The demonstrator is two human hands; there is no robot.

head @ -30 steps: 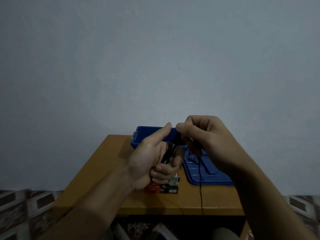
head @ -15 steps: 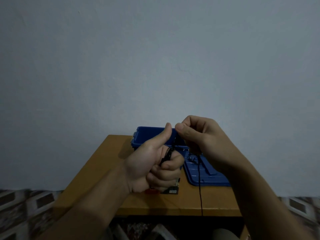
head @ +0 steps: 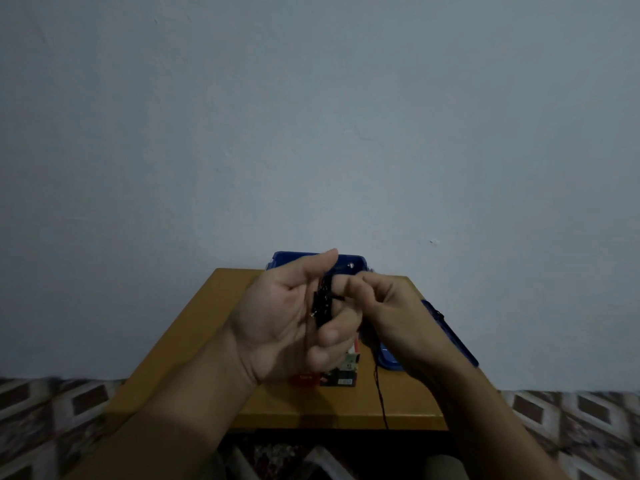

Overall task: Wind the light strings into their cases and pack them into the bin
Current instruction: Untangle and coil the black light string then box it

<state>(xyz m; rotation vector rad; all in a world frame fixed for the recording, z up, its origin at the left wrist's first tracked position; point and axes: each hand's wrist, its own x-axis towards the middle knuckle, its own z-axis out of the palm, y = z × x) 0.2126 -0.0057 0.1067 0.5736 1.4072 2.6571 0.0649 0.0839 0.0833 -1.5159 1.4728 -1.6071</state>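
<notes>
My left hand (head: pixel 287 317) is raised over the table, palm toward me, its fingers curled round a small black coil of light string (head: pixel 322 303). My right hand (head: pixel 388 306) is beside it on the right and pinches the string next to the coil. The loose black string (head: pixel 381 396) hangs from under my right hand, crosses the table top and drops over its front edge. Beneath my hands a red and black case (head: pixel 341 375) lies on the table, mostly hidden. The blue bin (head: pixel 356 263) stands at the table's far edge behind my hands.
The small wooden table (head: pixel 194 334) stands against a plain pale wall. A blue lid (head: pixel 450 336) lies flat on the table to the right of the bin, partly under my right forearm. Patterned floor tiles (head: pixel 571 420) show on both sides.
My left hand has turned its palm toward me, showing the black coil. My right hand has dropped lower and moved in close to the coil, still pinching the string.
</notes>
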